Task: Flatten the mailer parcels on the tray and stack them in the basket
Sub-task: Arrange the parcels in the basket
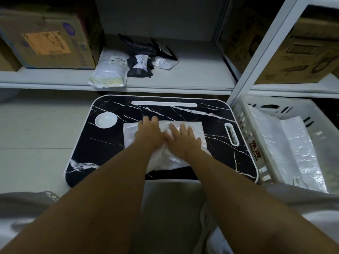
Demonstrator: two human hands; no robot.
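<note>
Head view: left hand and right hand press flat, fingers straight, on the white mailer on the tray. Flattening seems in progress; next it likely goes into the basket.

Red Chinese characters "张济" on white plastic slatted basket, smaller print beneath unreadable. Barcode labels on black crumpled mailer and white padded mailer, too blurred to read.

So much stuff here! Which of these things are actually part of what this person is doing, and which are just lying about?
Part of the job:
- white mailer, pressed flat by the left hand and right hand
- black marble-pattern tray
- white basket holding flattened mailers
- likely the mailer parcels on the shelf, waiting their turn

Just lying about:
- cardboard boxes
- the shelf itself
</note>
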